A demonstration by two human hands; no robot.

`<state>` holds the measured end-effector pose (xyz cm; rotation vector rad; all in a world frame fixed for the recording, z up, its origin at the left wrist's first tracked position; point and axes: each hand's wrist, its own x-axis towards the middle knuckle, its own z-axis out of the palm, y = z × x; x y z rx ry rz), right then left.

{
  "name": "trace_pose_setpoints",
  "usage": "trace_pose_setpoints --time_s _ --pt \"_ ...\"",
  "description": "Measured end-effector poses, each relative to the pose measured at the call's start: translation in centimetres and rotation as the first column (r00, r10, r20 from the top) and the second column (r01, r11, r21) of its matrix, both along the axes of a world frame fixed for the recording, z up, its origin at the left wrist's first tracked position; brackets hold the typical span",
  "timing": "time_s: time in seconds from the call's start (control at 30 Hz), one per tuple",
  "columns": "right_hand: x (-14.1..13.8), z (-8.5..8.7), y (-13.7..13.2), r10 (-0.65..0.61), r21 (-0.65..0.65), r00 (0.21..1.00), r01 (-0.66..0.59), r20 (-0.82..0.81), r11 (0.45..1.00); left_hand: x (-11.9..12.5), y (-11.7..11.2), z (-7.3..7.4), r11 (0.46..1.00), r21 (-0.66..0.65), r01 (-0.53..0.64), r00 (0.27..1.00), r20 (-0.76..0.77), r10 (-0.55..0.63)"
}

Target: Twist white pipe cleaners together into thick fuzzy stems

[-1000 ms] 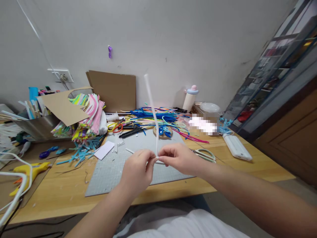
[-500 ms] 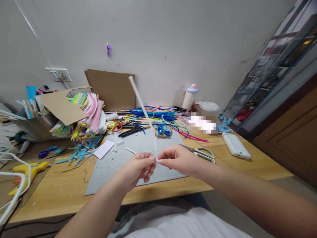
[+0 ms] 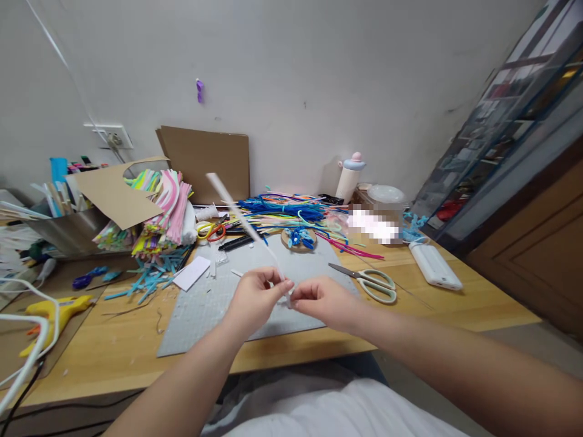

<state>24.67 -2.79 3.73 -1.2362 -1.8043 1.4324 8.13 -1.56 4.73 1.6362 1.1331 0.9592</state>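
Observation:
A long white pipe cleaner rises from between my fingertips and leans to the upper left. My left hand pinches it near its lower end. Close beside, my right hand is closed on the same end, where a small whitish bit shows between the fingers. Both hands are above the front part of the grey cutting mat. Beyond them, a blue pipe-cleaner piece lies on a round wooden slice. Scissors with pale green handles rest right of my right hand.
Loose coloured pipe cleaners lie along the wall. Bundled pastel ones stand at the left, near a yellow glue gun with white cable. A white power bank and a bottle are at the right.
The pipe cleaner's free end has swung down and to the left. My left hand has shifted its grip and turned, and my right hand has dropped slightly, away from the scissors.

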Motion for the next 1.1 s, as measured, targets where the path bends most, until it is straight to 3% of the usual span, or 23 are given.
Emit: trace_pose_setpoints --time_s 0.07,0.13,0.2,0.3,0.43,0.57,0.67,0.77,0.83,0.93,1.1 --pt "0.0 0.2 0.2 -0.09 -0.056 0.996 0.088 -0.017 0.995 0.3 -0.5 0.1 0.982 0.141 -0.125 0.991 -0.035 0.131" --pt "0.2 0.7 0.4 -0.167 -0.145 0.984 0.157 -0.06 0.977 0.5 -1.3 0.1 0.945 0.245 -0.215 0.976 0.024 0.215" --pt "0.4 1.4 0.5 -0.22 -0.235 0.966 0.184 -0.136 0.954 0.8 -2.0 -0.2 0.931 0.25 -0.266 0.962 0.125 0.241" --pt "0.6 2.2 0.3 -0.264 -0.313 0.927 0.175 -0.268 0.933 1.1 -2.7 -0.9 0.95 0.148 -0.276 0.936 0.264 0.231" --pt "0.8 2.8 -0.3 -0.274 -0.331 0.887 0.15 -0.371 0.932 1.5 -2.8 -1.9 0.978 -0.122 -0.169 0.852 0.48 0.207" --pt "0.8 3.0 -1.1 -0.22 -0.259 0.906 0.13 -0.361 0.957 1.3 -1.9 -2.3 0.925 -0.365 0.103 0.808 0.573 0.136" --pt "1.0 3.3 -1.8 -0.131 -0.057 0.951 0.119 -0.279 0.991 0.7 -0.9 -2.1 0.837 -0.46 0.298 0.82 0.572 0.022" --pt "1.1 3.5 -2.5 -0.026 0.165 0.994 0.043 -0.106 0.985 0.3 0.1 -1.3 0.791 -0.494 0.361 0.849 0.524 -0.061" --pt "1.2 3.5 -2.9 0.012 0.248 1.0 -0.018 0.026 0.969 0.2 0.6 -0.6 0.805 -0.488 0.337 0.89 0.443 -0.104" --pt "1.2 3.0 -3.1 0.02 0.31 0.987 -0.069 0.157 0.948 0.5 0.7 0.7 0.875 -0.428 0.227 0.951 0.29 -0.105" --pt "1.0 1.7 -2.4 -0.068 0.3 0.989 0.025 0.131 0.954 1.0 -0.7 2.0 0.974 -0.226 -0.011 0.992 0.119 0.039"
